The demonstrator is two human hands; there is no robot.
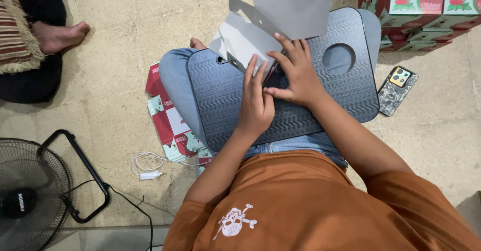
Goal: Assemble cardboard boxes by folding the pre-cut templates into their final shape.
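Pressing down on a flat grey cardboard box blank (250, 33), both hands worked on a dark lap tray (320, 98) that rested across the person's jeans-clad legs. The left hand (256, 100) lay flat, fingers straight, on the blank's lower flap; the right hand (296, 73) was spread open beside it, fingertips on the fold — neither hand was closed around anything. The blank's upper panels stood tilted up past the tray's far edge. A round hole (338, 58) sat in the tray to the right. Outward — a phone (397, 90) on the floor just right of the tray, red-and-green flat cartons (168, 123) at left, finished boxes (421, 8) top right, white cable (146, 165), black fan (30, 196).
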